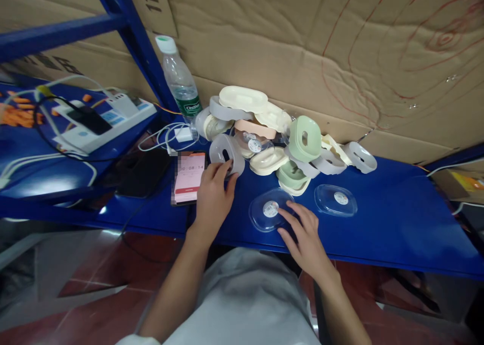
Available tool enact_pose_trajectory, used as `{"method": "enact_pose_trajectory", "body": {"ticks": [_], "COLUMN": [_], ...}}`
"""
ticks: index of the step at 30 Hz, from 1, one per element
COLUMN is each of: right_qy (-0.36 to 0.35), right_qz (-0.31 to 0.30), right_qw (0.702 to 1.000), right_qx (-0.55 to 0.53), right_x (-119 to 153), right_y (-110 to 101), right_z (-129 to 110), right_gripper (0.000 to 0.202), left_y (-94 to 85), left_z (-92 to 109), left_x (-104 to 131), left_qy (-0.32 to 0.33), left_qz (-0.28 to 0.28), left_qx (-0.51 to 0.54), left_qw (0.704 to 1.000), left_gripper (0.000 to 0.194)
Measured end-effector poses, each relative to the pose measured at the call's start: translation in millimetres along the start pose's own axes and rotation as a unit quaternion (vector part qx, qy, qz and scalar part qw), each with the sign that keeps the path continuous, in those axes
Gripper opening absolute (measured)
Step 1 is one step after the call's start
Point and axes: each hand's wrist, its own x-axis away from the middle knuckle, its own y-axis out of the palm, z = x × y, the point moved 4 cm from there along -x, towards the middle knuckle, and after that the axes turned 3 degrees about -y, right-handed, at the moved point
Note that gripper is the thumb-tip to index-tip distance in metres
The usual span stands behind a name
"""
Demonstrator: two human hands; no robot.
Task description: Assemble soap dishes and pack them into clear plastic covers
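Note:
My left hand [215, 194] is closed on the near wall of a grey oval plastic container [236, 156] that has a dark slot in it. The thumb lies at its right side, and some fingertips are hidden inside. With fingers spread, my right hand [302, 229] touches the right edge of a clear plastic lid [260, 218] lying flat on the blue table. A round white label is stuck to that lid. Farther right lies a second clear lid [328, 204] with a similar label. Behind them is a pile of pastel containers and covers, including a green container [304, 139] and a cream cover [243, 99].
A phone [190, 174] with a timer on its screen lies left of my left hand. A water bottle [181, 83] stands at the back, near a charger with white cable. Left are a power strip [109, 126] and orange pieces [18, 114]. Cardboard [264, 38] backs the blue table [397, 224].

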Motion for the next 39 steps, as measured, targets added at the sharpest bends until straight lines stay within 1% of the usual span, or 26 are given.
{"method": "enact_pose_trajectory", "body": {"ticks": [3,5,8,10,12,14,16,18,20,23,24,26,28,30,32,35,37,39], "right_qy": [0.034,0.059,0.069,0.053,0.036,0.028,0.027,0.029,0.019,-0.039,-0.059,-0.084,-0.089,-0.068,-0.023,0.053,0.088,0.109], "right_qz": [0.031,0.046,0.047,0.034,0.027,0.031,0.038,0.036,0.01,-0.061,-0.076,-0.077,-0.053,-0.025,0.009,0.059,0.082,0.088], "right_qw": [0.999,0.997,0.996,0.997,0.998,0.999,0.999,0.999,1.0,0.997,0.995,0.992,0.993,0.995,0.995,0.99,0.985,0.982], "right_qx": [-0.018,-0.03,-0.043,-0.042,-0.035,-0.028,-0.024,-0.021,-0.01,0.021,0.031,0.048,0.059,0.074,0.094,0.12,0.124,0.127], "right_x": [0.9,0.5,-4.7,-11.8,-20.0,-27.0,-30.7,-30.2,-26.8,-18.5,-15.1,-7.5,2.7,15.8,30.4,49.7,57.3,59.3], "right_y": [-5.2,-8.1,-12.5,-16.7,-22.3,-27.6,-29.3,-25.9,-17.4,-3.4,-1.2,-2.4,-8.6,-16.0,-23.1,-32.0,-36.5,-39.5], "right_z": [4.1,7.8,12.5,14.5,16.5,18.6,19.5,18.1,13.0,0.7,-2.5,-5.1,-2.6,4.4,14.6,33.5,47.5,61.8], "right_gripper": [0.049,0.048,0.045,0.044,0.043,0.042,0.041,0.04,0.043,0.058,0.061,0.06,0.056,0.055,0.053,0.052,0.052,0.051], "left_y": [-17.7,-31.6,-47.8,-52.6,-53.8,-54.5,-56.4,-59.4,-61.9,-61.9,-61.1,-59.4,-57.6,-55.6,-52.3,-44.0,-37.8,-32.7], "left_z": [6.6,11.6,15.8,15.7,14.7,13.9,13.0,12.2,12.0,12.8,13.0,13.3,13.1,13.3,13.6,14.5,15.3,16.1], "left_x": [10.2,19.7,34.2,42.2,48.7,53.8,57.2,58.9,59.2,58.6,58.3,57.9,57.9,58.2,58.6,60.0,61.5,63.1], "left_qy": [0.006,0.017,0.044,0.061,0.075,0.089,0.093,0.091,0.09,0.097,0.099,0.106,0.114,0.127,0.14,0.15,0.152,0.156], "left_qz": [0.016,0.016,-0.01,-0.042,-0.074,-0.092,-0.091,-0.076,-0.061,-0.057,-0.059,-0.064,-0.072,-0.086,-0.108,-0.158,-0.182,-0.189], "left_qx": [0.051,0.093,0.139,0.157,0.167,0.173,0.178,0.18,0.179,0.175,0.172,0.167,0.166,0.169,0.169,0.159,0.143,0.122], "left_qw": [0.999,0.995,0.989,0.985,0.98,0.977,0.975,0.977,0.978,0.978,0.978,0.978,0.977,0.974,0.97,0.963,0.961,0.962], "left_gripper": [0.031,0.028,0.028,0.029,0.031,0.032,0.032,0.032,0.031,0.029,0.028,0.027,0.025,0.023,0.018,0.01,0.003,0.008]}}
